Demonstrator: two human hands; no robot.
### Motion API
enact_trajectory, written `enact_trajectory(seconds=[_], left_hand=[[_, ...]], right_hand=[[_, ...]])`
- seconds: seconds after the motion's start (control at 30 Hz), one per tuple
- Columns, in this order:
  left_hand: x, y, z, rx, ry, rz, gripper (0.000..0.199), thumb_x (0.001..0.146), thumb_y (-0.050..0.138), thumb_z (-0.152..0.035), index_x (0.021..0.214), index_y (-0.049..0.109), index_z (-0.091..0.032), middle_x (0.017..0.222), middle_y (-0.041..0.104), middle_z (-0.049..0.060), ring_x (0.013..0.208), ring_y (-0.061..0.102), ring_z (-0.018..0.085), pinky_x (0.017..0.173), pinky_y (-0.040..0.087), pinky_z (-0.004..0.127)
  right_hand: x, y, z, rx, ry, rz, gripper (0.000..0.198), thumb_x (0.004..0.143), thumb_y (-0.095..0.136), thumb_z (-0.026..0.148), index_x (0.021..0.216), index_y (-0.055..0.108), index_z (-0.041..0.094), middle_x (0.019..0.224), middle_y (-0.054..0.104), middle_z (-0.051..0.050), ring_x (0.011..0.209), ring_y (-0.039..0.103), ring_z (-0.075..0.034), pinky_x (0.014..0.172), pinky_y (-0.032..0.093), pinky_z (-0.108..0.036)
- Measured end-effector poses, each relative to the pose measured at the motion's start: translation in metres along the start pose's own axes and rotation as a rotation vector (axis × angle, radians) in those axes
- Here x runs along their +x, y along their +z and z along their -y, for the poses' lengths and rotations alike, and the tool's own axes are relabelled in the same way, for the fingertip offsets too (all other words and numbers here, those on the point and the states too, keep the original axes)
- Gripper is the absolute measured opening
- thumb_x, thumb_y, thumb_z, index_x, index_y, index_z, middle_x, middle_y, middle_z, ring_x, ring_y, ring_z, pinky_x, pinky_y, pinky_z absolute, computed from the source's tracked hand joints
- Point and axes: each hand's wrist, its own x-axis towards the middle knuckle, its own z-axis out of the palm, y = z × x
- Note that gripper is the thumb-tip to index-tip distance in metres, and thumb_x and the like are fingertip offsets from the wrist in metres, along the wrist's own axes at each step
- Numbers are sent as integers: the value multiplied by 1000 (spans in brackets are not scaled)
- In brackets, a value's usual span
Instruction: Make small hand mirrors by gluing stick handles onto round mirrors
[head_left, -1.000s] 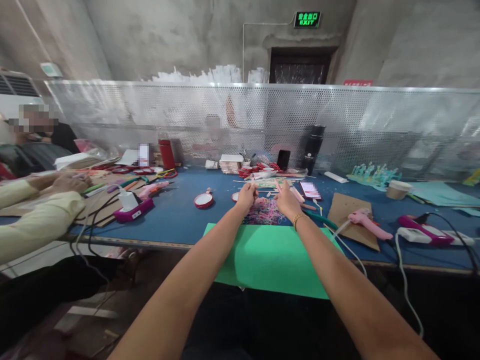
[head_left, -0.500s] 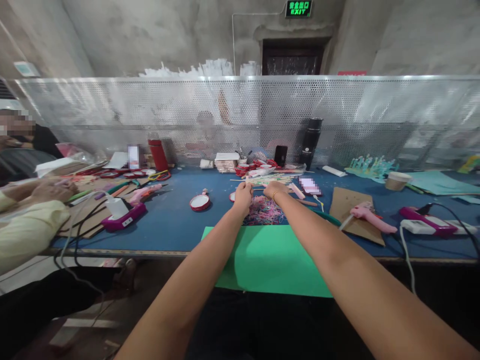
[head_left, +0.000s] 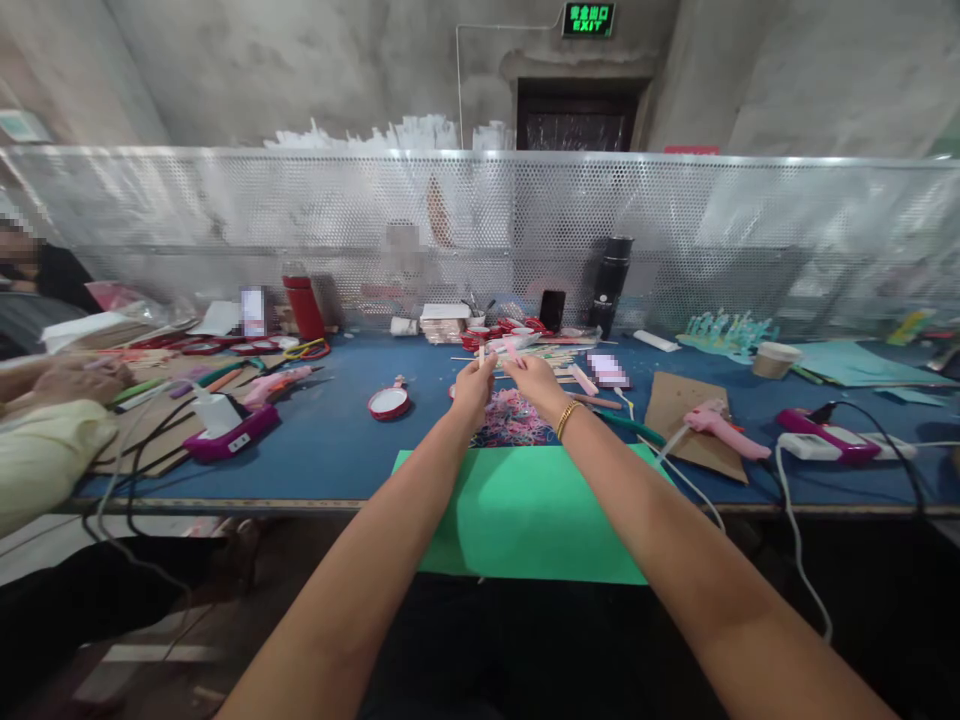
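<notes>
My left hand (head_left: 472, 390) is closed, with the tip of a pale flat stick (head_left: 481, 353) standing up from its fingers. Close beside it, my right hand (head_left: 538, 385), with a gold bracelet at the wrist, pinches a small pink strip (head_left: 512, 350). Both hands hover above a pile of pink, purple and blue shredded strands (head_left: 516, 418). A green sheet (head_left: 529, 515) lies under my forearms and hangs over the table's front edge. Thin sticks (head_left: 559, 362) are scattered just beyond my fingers.
Left of my hands is a round red-rimmed tin (head_left: 389, 402). A pink glue gun (head_left: 724, 428) rests on cardboard (head_left: 686, 400) at right, near a purple power strip (head_left: 829, 437). Bottles (head_left: 611, 285) and a mesh panel (head_left: 337, 215) stand behind. A co-worker's hands (head_left: 82, 380) are far left.
My right hand has drawn back slightly and turned, so its pink strip now shows. The whole view has shifted a little, with things appearing further left.
</notes>
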Motion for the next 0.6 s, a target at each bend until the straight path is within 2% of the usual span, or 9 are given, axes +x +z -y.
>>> enact_trajectory(seconds=[0.13, 0.33, 0.5, 0.6], left_hand=[[-5, 1, -3, -5, -70, 85, 38, 72, 74, -45, 70, 49, -18, 45, 33, -10, 33, 23, 2, 36, 9, 20], [-8, 3, -3, -12, -116, 198, 35, 70, 76, -42, 71, 51, -17, 46, 36, -9, 32, 23, 2, 34, 9, 19], [-7, 4, -2, -44, -154, 190, 33, 70, 77, -33, 68, 48, -17, 47, 34, -10, 33, 23, 1, 33, 10, 17], [-3, 0, -6, -154, -130, 102, 27, 75, 73, -29, 71, 50, -16, 49, 36, -9, 34, 24, 1, 33, 12, 16]], right_hand=[[-12, 2, -1, 40, -25, 2, 35, 83, 51, 48, 63, 51, 20, 58, 51, 3, 55, 43, -11, 52, 26, -24], [-12, 5, -17, 119, -34, 8, 32, 83, 50, 46, 66, 54, 20, 58, 52, 3, 55, 44, -12, 53, 26, -25], [-15, 4, -17, 167, 14, -4, 29, 83, 54, 46, 72, 56, 19, 66, 57, 2, 60, 49, -14, 55, 31, -25], [-22, -3, -14, 148, 13, -47, 31, 91, 43, 44, 79, 58, 20, 75, 61, -1, 66, 53, -15, 60, 36, -25]])
